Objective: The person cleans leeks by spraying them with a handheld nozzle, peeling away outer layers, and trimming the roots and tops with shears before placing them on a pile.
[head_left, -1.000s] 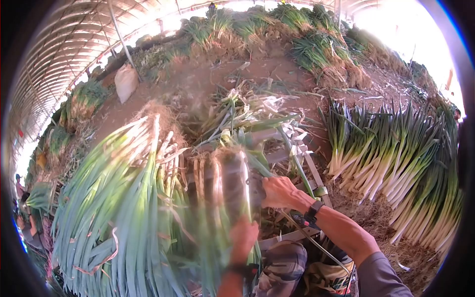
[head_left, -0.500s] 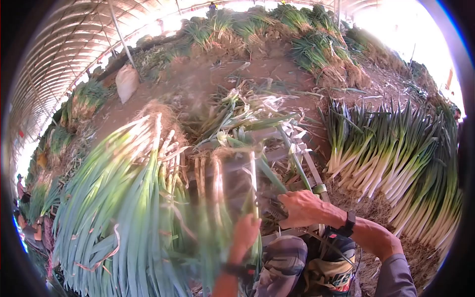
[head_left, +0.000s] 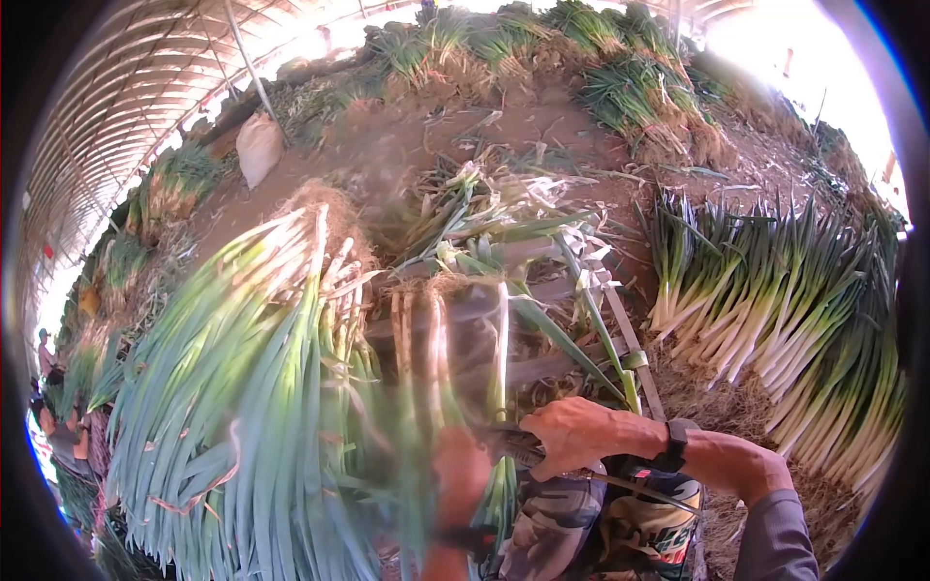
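My left hand point(head_left: 461, 473) is smeared by motion and hangs over the green leaves at the front, just left of a single long green onion point(head_left: 501, 349); its fingers do not show clearly. My right hand point(head_left: 573, 436) is closed, knuckles up, above my knee. From its left side juts a dark hand tool point(head_left: 515, 445), and a thin brownish line, like a hose or rod, runs from beneath it toward the lower right. A few green onions point(head_left: 438, 358) with pale stems lie left of the single one. Beyond them spreads a big heap of green onions point(head_left: 262, 387), roots away from me.
Rows of green onions point(head_left: 765, 300) lie on the ground at right. Stripped leaves point(head_left: 494, 218) litter a low frame with a metal bar point(head_left: 635, 349). Further off stand bundled onions point(head_left: 649, 102) and a pale sack point(head_left: 259, 150) by a pole. People point(head_left: 68, 436) are at far left.
My left hand has moved down and left, away from the single onion's stem. My right hand has come slightly down and left, bringing the dark tool nearer the left hand. The view has shifted slightly.
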{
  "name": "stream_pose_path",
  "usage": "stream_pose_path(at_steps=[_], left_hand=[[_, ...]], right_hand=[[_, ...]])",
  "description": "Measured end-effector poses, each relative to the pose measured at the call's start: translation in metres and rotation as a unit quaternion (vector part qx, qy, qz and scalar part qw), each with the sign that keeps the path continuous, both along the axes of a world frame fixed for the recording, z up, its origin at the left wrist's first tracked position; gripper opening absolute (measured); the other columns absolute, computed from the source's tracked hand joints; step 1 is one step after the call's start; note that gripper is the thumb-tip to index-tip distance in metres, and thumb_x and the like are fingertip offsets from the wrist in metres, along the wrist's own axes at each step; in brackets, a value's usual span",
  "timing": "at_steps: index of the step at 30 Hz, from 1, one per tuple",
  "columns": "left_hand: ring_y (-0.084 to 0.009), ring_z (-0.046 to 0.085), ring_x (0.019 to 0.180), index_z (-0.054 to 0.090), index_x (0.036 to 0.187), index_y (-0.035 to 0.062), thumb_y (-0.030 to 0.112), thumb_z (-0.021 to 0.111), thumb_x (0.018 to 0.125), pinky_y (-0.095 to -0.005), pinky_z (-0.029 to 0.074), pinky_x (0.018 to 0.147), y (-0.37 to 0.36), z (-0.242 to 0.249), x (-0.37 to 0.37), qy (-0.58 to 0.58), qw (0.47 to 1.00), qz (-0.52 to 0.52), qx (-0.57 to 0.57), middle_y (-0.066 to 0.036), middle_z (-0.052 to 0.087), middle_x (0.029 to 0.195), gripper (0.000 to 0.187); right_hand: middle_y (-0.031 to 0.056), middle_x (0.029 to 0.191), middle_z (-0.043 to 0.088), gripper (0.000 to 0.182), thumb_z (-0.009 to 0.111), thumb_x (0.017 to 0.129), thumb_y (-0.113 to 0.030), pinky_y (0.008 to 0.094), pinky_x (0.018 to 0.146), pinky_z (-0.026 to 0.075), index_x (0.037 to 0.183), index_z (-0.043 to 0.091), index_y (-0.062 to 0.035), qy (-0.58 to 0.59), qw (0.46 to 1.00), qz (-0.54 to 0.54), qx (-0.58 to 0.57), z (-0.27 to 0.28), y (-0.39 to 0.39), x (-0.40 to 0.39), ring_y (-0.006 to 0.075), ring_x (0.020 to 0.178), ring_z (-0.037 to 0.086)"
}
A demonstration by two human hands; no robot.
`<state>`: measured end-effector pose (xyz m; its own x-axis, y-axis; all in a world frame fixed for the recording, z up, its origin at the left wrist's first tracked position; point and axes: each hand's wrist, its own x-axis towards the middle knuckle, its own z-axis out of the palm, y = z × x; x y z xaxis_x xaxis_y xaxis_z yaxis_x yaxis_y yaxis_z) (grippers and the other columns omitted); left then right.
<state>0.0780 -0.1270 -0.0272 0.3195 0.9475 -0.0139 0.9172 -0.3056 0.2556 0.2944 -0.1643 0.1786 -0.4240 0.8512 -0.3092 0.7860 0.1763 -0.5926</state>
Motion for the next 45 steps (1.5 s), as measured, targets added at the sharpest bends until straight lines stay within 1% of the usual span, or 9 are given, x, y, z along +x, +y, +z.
stream_pose_path(at_steps=[4, 7, 10, 13, 15, 18, 25, 34, 45], left_hand=[[-0.0376, 0.052, 0.119, 0.062, 0.129, 0.0087, 0.035, 0.064, 0.091, -0.0536, 0.042, 0.098, 0.006, -0.004, -0.006, -0.079, 0.990, -0.064, -0.098, -0.017, 0.055, 0.120, 0.046], [-0.0414, 0.063, 0.098, 0.062, 0.107, 0.0015, 0.013, 0.071, 0.086, -0.0505, 0.050, 0.083, -0.001, -0.008, -0.003, -0.183, 0.978, -0.096, 0.032, -0.023, 0.066, 0.104, 0.026], [-0.0349, 0.055, 0.118, 0.067, 0.118, 0.0117, 0.025, 0.062, 0.091, -0.0492, 0.043, 0.097, 0.004, -0.001, -0.006, -0.161, 0.975, -0.105, -0.113, -0.017, 0.060, 0.125, 0.031], [-0.0309, 0.062, 0.109, 0.068, 0.118, 0.0144, 0.025, 0.061, 0.092, -0.0430, 0.048, 0.095, 0.015, 0.027, 0.002, -0.106, 0.962, -0.139, -0.209, -0.015, 0.065, 0.119, 0.029], [-0.0297, 0.065, 0.094, 0.068, 0.115, 0.0139, 0.023, 0.061, 0.092, -0.0404, 0.053, 0.085, 0.015, -0.037, -0.014, -0.228, 0.953, -0.190, -0.055, -0.014, 0.069, 0.108, 0.026], [-0.0317, 0.067, 0.079, 0.070, 0.109, 0.0128, 0.019, 0.061, 0.092, -0.0430, 0.055, 0.075, 0.011, -0.033, -0.011, -0.161, 0.953, -0.239, 0.098, -0.014, 0.071, 0.096, 0.020], [-0.0371, 0.068, 0.085, 0.072, 0.099, 0.0091, 0.017, 0.060, 0.091, -0.0502, 0.054, 0.083, 0.016, 0.013, 0.005, 0.021, 0.969, -0.241, -0.055, -0.019, 0.072, 0.097, 0.016], [-0.0345, 0.059, 0.112, 0.055, 0.124, 0.0039, 0.016, 0.072, 0.084, -0.0452, 0.051, 0.090, 0.018, -0.014, -0.011, -0.191, 0.973, -0.009, 0.133, -0.016, 0.058, 0.121, 0.045], [-0.0398, 0.067, 0.097, 0.051, 0.125, 0.0010, 0.017, 0.068, 0.085, -0.0477, 0.054, 0.085, 0.038, 0.002, 0.004, -0.092, 0.992, 0.061, -0.063, -0.020, 0.059, 0.121, 0.046]], right_hand=[[0.0228, 0.086, 0.069, 0.050, 0.077, 0.067, -0.037, 0.0477, 0.076, 0.054, 0.094, 0.066, 0.0041, 0.026, 1.000, -0.009, 0.002, 0.000, -0.002, 0.002, 0.0414, 0.083, 0.068], [0.0232, 0.085, 0.069, 0.051, 0.077, 0.067, -0.038, 0.0476, 0.075, 0.054, 0.093, 0.067, 0.0043, 0.030, 1.000, -0.007, -0.007, 0.002, 0.000, 0.001, 0.0415, 0.082, 0.068], [0.0239, 0.084, 0.069, 0.051, 0.076, 0.067, -0.038, 0.0478, 0.075, 0.054, 0.093, 0.067, 0.0047, 0.007, 1.000, 0.013, -0.017, -0.002, 0.002, -0.001, 0.0417, 0.082, 0.068], [0.0248, 0.083, 0.069, 0.050, 0.075, 0.067, -0.037, 0.0482, 0.074, 0.054, 0.092, 0.067, 0.0055, -0.016, 0.999, 0.027, -0.024, 0.002, 0.005, -0.005, 0.0419, 0.082, 0.069], [0.0248, 0.081, 0.069, 0.049, 0.075, 0.067, -0.036, 0.0484, 0.073, 0.055, 0.092, 0.067, 0.0061, -0.027, 0.999, 0.025, -0.017, 0.004, 0.005, -0.009, 0.0420, 0.080, 0.069], [0.0241, 0.077, 0.068, 0.048, 0.074, 0.067, -0.034, 0.0484, 0.069, 0.055, 0.092, 0.066, 0.0066, -0.039, 0.999, 0.011, 0.015, -0.005, 0.005, -0.011, 0.0422, 0.075, 0.069], [0.0221, 0.068, 0.065, 0.039, 0.072, 0.070, -0.028, 0.0485, 0.061, 0.054, 0.092, 0.067, 0.0037, -0.024, 0.997, -0.026, 0.071, -0.028, 0.019, -0.010, 0.0412, 0.064, 0.067], [0.0250, 0.074, 0.066, 0.043, 0.073, 0.070, -0.032, 0.0480, 0.066, 0.054, 0.094, 0.069, 0.0046, -0.007, 0.999, -0.019, 0.035, -0.023, 0.017, -0.005, 0.0410, 0.073, 0.068], [0.0205, 0.071, 0.066, 0.042, 0.074, 0.070, -0.030, 0.0489, 0.062, 0.053, 0.099, 0.068, -0.0003, -0.036, 0.998, -0.012, 0.055, -0.049, 0.031, -0.004, 0.0413, 0.065, 0.066]])
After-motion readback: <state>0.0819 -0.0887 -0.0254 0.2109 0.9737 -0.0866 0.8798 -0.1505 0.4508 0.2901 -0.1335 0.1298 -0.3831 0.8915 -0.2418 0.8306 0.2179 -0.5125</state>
